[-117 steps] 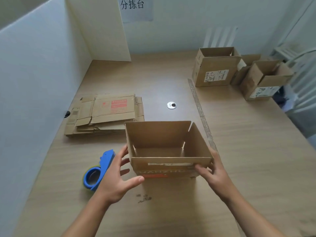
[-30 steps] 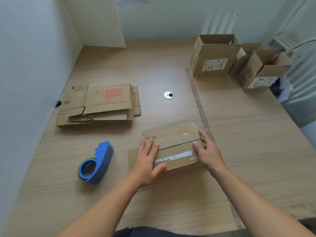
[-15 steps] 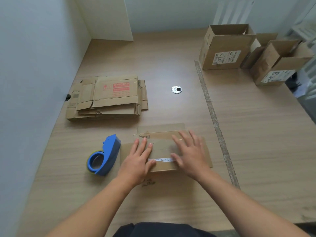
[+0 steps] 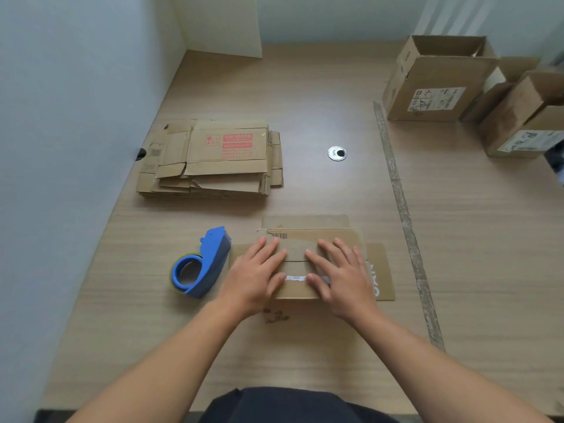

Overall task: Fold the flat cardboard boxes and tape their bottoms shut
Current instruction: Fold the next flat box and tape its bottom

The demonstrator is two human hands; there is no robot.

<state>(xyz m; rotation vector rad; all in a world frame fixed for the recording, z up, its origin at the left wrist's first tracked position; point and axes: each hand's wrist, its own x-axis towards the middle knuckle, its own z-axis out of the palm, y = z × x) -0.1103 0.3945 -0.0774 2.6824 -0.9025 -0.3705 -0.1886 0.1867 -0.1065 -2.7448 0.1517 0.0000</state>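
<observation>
A brown cardboard box stands on the wooden table in front of me, its two bottom flaps folded down and meeting at a seam. My left hand presses flat on the left part of the flaps, fingers straight. My right hand presses flat beside it, across the seam. A blue tape dispenser lies on the table just left of the box, untouched. A stack of flat cardboard boxes lies further back on the left.
Three erected open boxes stand at the back right: a large one and two smaller. A round metal grommet sits mid-table. A strip of worn tape runs along the table. A white wall borders the left.
The box, open side up 3.9 s ago, now has its flaps folded flat. My right hand slid left from the box's right edge to the middle, next to my left hand.
</observation>
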